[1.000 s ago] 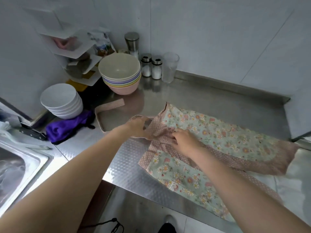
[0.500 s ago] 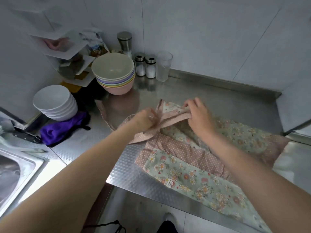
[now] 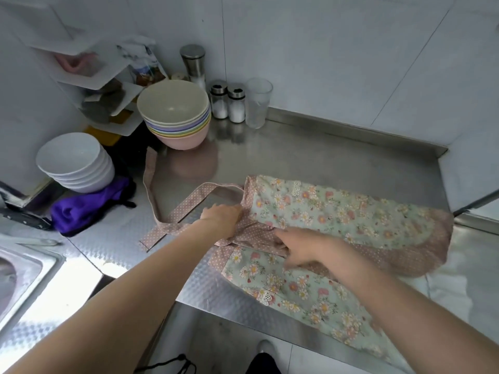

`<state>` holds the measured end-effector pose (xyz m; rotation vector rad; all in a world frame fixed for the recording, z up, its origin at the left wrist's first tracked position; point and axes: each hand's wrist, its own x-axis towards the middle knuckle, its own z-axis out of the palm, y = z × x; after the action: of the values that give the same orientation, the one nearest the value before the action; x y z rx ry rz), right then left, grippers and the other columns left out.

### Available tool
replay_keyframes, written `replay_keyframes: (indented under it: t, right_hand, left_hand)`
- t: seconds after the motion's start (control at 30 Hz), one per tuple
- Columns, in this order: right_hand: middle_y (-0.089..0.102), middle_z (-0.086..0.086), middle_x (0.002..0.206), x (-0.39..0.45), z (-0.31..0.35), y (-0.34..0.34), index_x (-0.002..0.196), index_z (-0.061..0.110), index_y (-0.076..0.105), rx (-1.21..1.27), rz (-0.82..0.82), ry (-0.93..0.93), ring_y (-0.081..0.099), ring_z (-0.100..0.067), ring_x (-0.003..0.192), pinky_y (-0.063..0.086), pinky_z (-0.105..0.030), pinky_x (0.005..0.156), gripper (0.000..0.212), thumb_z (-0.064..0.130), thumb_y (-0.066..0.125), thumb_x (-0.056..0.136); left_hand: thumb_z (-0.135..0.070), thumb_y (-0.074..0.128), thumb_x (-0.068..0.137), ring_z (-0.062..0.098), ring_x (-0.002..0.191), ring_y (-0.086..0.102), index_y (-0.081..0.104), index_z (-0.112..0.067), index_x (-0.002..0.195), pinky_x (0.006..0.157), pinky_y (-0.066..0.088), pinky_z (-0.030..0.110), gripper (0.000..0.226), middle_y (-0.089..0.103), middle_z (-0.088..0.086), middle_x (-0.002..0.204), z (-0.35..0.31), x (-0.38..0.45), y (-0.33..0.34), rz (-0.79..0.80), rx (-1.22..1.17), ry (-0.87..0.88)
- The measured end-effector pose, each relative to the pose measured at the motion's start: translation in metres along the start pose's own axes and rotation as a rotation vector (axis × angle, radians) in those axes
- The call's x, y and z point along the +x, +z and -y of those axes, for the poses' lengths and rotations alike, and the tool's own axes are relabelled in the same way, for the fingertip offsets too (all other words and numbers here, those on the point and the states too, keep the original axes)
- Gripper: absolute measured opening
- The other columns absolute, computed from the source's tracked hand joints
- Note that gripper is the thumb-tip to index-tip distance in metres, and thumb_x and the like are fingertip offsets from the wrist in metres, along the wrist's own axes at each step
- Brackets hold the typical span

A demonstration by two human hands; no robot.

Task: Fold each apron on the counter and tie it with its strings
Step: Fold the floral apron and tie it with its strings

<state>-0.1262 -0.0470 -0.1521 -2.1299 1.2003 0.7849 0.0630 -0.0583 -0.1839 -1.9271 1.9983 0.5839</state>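
Now your left hand [image 3: 222,218] grips the pink strings [image 3: 172,211] at the apron [image 3: 337,214]'s left edge, fingers curled into the dotted band. Your right hand [image 3: 302,248] rests flat on the waistband, fingers straight. The apron lies partly folded on the counter [image 3: 310,157], its near half hanging over the front edge.
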Motion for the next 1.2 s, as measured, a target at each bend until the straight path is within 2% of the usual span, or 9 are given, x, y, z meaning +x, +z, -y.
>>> replay_keyframes:
  t: [0.07,0.2,0.3,0.43,0.57,0.7,0.87,1.0,1.2]
  right_hand:
    - [0.064,-0.008,0.102,0.008,-0.001,-0.030,0.112,0.009,0.057,0.175,0.010,-0.010,0.059,-0.013,0.070,0.052,-0.024,0.065,0.025,0.024,0.057,0.092]
    - [0.057,-0.006,0.122,0.050,0.008,-0.092,0.112,0.017,0.063,0.083,-0.580,-0.154,0.053,-0.022,0.109,0.041,-0.030,0.089,0.032,0.001,0.044,0.092]
    - [0.039,0.000,0.136,0.079,0.022,-0.118,0.113,0.031,0.061,-0.083,-0.406,-0.252,0.032,-0.024,0.126,0.032,-0.042,0.106,0.054,-0.009,0.045,0.081]
    - [0.026,-0.010,0.146,0.118,0.029,-0.138,0.121,0.024,0.056,-0.537,-0.095,-0.141,0.021,-0.034,0.135,0.026,-0.051,0.110,0.035,0.015,0.047,0.088]
    - [0.047,-0.009,0.126,0.128,0.020,-0.150,0.120,0.012,0.059,-0.557,-0.239,-0.128,0.049,-0.031,0.114,0.045,-0.038,0.095,0.031,0.019,0.052,0.090]
    - [0.042,-0.017,0.136,0.138,0.011,-0.123,0.130,-0.004,0.048,-0.515,-0.277,-0.065,0.052,-0.037,0.117,0.044,-0.037,0.093,0.038,0.001,0.045,0.092]
    - [0.053,-0.020,0.125,0.141,-0.002,-0.123,0.124,-0.004,0.053,-0.398,-0.380,-0.114,0.055,-0.036,0.114,0.047,-0.037,0.093,0.036,-0.004,0.043,0.090]
    - [0.044,-0.020,0.126,0.124,-0.012,-0.119,0.130,0.002,0.041,-0.267,-0.476,-0.150,0.051,-0.037,0.111,0.044,-0.038,0.085,0.038,0.000,0.041,0.092]
    - [0.028,-0.009,0.146,0.081,-0.012,-0.070,0.138,0.014,0.034,-0.322,-0.644,-0.267,0.026,-0.028,0.135,0.027,-0.040,0.107,0.051,0.017,0.051,0.090]
  left_hand:
    - [-0.017,0.057,0.085,0.031,0.112,0.054,0.050,-0.011,0.118,0.088,0.043,0.034,0.034,0.059,0.012,0.120,0.001,0.002,-0.005,-0.014,-0.138,0.007]
    - [-0.018,0.066,0.081,0.031,0.106,0.057,0.050,-0.005,0.117,0.089,0.046,0.037,0.042,0.061,0.014,0.116,0.004,0.008,-0.010,-0.104,-0.452,-0.118]
    - [-0.018,0.072,0.078,0.029,0.106,0.060,0.041,-0.004,0.128,0.090,0.050,0.037,0.060,0.061,0.013,0.116,0.000,0.010,-0.015,-0.051,-0.625,-0.185]
    - [-0.010,0.064,0.086,0.012,0.057,0.066,0.057,-0.002,0.092,0.046,0.051,0.015,0.013,0.070,0.008,0.086,-0.001,0.016,-0.017,0.154,-0.583,-0.224]
    - [-0.014,0.061,0.087,0.023,0.090,0.069,0.063,0.001,0.101,0.074,0.054,0.027,0.021,0.070,0.014,0.102,0.003,0.025,-0.017,0.117,-0.443,-0.231]
    - [-0.009,0.058,0.088,0.009,0.057,0.067,0.064,-0.003,0.074,0.054,0.051,0.015,0.016,0.072,0.013,0.096,0.006,0.035,-0.018,0.174,-0.395,-0.207]
    - [-0.020,0.058,0.087,0.029,0.093,0.065,0.067,-0.001,0.092,0.071,0.048,0.029,0.022,0.068,0.013,0.099,0.009,0.033,-0.034,0.108,-0.210,-0.123]
    - [-0.020,0.061,0.084,0.029,0.095,0.064,0.065,-0.003,0.103,0.070,0.047,0.029,0.026,0.067,0.014,0.105,0.003,0.037,-0.035,0.142,-0.128,-0.093]
    - [-0.017,0.049,0.092,0.030,0.132,0.033,0.011,0.002,0.145,0.102,0.039,0.036,0.068,0.023,0.017,0.144,-0.023,0.034,-0.024,-0.162,0.259,0.065]
